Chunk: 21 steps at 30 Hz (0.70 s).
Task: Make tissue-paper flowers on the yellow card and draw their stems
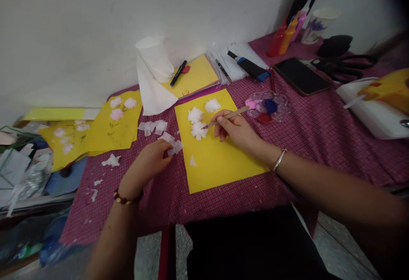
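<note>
My right hand (234, 131) is closed round a thin wooden paintbrush (234, 113). The brush tip touches the lowest of three white crumpled-tissue flowers (198, 131) on a yellow sheet of paper (220, 161). A small pale scrap (193, 161) lies on the same sheet, below the flowers. Left of the sheet, my left hand (151, 158) has its fingers curled at cut white tissue paper pieces (175, 144); its fingertips are partly hidden. Just right of the sheet, a clear palette (281, 105) holds pink, blue and red paint.
Yellow sheets with pinkish flowers (119, 129) lie at left. A white paper roll (155, 58), a black marker (178, 73) and a blue-black cutter (252, 68) lie at the back. A phone (302, 75), scissors (338, 67), paint bottles (283, 39) and a glue gun (388, 88) stand or lie right.
</note>
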### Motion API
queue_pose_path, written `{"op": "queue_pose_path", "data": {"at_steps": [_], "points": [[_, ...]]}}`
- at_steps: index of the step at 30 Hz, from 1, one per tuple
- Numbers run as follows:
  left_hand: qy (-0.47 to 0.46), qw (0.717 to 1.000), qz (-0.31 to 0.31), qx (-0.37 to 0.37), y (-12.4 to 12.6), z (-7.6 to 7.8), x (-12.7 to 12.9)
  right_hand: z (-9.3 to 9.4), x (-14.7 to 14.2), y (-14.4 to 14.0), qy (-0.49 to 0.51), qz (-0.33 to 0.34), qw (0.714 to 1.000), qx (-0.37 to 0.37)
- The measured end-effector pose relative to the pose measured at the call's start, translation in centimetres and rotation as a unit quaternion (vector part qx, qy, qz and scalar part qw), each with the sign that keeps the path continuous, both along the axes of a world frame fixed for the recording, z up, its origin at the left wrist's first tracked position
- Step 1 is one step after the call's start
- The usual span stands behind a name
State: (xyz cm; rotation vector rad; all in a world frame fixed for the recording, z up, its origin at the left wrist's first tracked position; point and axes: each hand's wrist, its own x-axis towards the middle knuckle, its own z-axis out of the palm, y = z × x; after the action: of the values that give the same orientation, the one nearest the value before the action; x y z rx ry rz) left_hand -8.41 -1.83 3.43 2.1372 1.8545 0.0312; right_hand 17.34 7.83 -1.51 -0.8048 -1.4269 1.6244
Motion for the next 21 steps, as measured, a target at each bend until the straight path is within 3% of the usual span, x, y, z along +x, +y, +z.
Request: {"op": "queue_pose_path", "data": {"at_steps": [3, 9, 21], "points": [[0.026, 0.998, -0.026, 0.047, -1.1, -1.1, 0.4, -0.1, -0.2, -0.1, -0.001, 0.007, 1.000, 0.004], [-0.022, 0.992, 0.005, 0.124, -2.4, -2.8, -0.8, -0.2, -0.5, -0.3, 0.016, 0.020, 1.000, 0.013], [-0.039, 0.989, 0.022, 0.138, -2.0, -3.2, -1.1, 0.2, -0.5, -0.6, 0.016, 0.037, 0.999, 0.013]]}}
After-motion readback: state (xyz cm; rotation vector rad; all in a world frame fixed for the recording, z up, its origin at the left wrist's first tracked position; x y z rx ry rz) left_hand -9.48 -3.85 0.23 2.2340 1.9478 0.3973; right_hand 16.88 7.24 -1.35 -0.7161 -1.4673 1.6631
